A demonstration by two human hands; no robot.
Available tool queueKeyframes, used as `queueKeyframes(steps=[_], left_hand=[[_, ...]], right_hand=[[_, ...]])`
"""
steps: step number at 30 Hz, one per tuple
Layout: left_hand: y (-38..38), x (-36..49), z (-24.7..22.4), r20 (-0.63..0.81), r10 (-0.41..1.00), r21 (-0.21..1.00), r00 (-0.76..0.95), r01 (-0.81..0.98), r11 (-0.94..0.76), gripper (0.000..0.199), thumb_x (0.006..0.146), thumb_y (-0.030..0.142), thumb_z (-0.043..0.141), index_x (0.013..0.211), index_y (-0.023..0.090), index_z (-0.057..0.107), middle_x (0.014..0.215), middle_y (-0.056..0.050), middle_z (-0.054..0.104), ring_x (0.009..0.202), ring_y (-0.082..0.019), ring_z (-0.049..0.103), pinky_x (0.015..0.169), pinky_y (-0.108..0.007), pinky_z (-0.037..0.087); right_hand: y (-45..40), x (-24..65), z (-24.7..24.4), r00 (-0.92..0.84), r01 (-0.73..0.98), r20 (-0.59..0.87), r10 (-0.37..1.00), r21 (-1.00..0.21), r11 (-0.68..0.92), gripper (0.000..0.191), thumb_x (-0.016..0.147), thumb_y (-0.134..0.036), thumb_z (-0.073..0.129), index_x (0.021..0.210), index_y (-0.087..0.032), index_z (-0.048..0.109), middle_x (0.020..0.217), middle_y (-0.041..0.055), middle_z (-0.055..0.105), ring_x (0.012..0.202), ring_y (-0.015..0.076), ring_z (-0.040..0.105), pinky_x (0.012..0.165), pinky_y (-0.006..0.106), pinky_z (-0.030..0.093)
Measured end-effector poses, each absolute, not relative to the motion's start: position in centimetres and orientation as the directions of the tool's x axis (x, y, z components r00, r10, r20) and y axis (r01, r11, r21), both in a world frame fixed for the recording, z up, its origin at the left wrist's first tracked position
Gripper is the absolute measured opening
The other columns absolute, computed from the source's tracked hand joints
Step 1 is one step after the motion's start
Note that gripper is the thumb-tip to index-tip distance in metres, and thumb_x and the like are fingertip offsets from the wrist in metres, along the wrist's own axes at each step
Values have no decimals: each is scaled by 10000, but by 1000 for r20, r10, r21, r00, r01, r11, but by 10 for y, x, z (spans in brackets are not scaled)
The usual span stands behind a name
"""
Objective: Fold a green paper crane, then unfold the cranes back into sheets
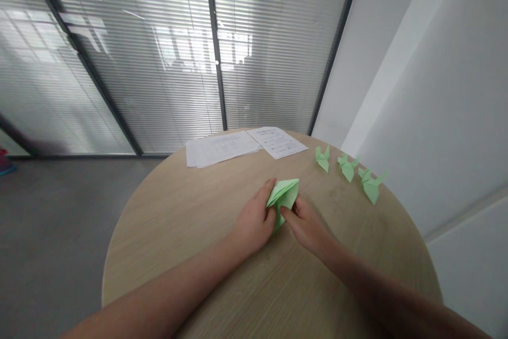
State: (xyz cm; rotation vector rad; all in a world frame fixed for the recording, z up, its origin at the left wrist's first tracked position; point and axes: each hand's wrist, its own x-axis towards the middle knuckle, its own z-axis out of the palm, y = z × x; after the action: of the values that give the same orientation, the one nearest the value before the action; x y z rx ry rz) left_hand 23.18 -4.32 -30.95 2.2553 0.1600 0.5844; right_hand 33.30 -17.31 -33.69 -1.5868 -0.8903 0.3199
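Observation:
A partly folded sheet of green origami paper [286, 197] is held between both hands over the middle of the table. My left hand [257, 217] grips its left side, fingers behind and thumb near the lower edge. My right hand [304, 222] pinches the lower right side, with the thumb on the front face and the other fingers partly hidden behind. Layered folds show along the paper's upper left edge. To the right, three finished-looking green paper cranes stand in a row: a left crane [323, 159], a middle crane [347, 168] and a right crane [371, 185].
The round wooden table [166, 233] carries several white sheets, among them a printed sheet [275, 142] and overlapping papers [222, 148] at its far edge. Behind stands a glass partition with blinds [270, 64]. A white wall [444, 117] rises close on the right.

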Motion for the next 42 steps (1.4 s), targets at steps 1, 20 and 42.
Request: queueKeyframes(steps=[1,20,42], left_hand=[[-42,232,-308,359,298,728,884,-65,-682,704,852,80,462,1553,131,432,1573,-126,510,1467,-249,467,1262,-465,335],[-14,241,-312,1,368,999,930,-20,46,283,790,193,613,1023,243,765,1183,-38,739,1016,-247,703,908,-399,570],[-2,235,-296,-82,316,969,945,149,-195,367,827,515,690,795,152,738,669,-14,624,596,-138,491,561,-258,348]], right_hand=[[-173,334,-335,666,337,265,698,-941,36,404,891,-235,546,1290,-230,615,1114,69,738,998,256,702,933,397,552],[-183,353,-333,729,-151,3,685,-975,164,447,690,-217,653,1115,-299,761,1170,37,756,973,258,703,812,396,588],[-206,360,-316,424,-52,167,890,-977,208,613,737,-245,669,1347,-289,625,1326,80,685,1171,267,656,963,422,533]])
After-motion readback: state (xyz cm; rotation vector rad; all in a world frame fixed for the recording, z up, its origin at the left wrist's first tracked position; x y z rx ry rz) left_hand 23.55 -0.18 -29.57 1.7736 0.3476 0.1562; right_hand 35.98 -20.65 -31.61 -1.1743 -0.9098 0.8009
